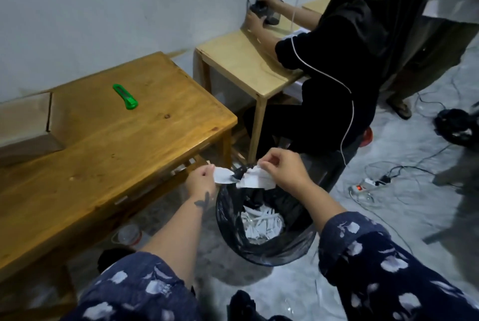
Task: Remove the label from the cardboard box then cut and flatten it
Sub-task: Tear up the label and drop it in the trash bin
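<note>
Seemingly torn label (243, 177), pinched between left hand (201, 178), right hand (282, 169), above bin (264, 245)

A black-lined bin (259, 250) holds paper scraps; a power strip (363, 186) lies on the floor

No readable text anywhere in view

The torn white label (243, 177), pinched between the left hand (202, 178) and the right hand (282, 170) just above the black-lined bin (259, 243), shows only a dark smudge (print too blurred to make out). The paper scraps (261, 223) inside the bin carry no legible marks. On the wooden table (103, 152) left of the bin, the green cutter (125, 96) and the cardboard box (26, 126) show no brand, number or sign.
</note>
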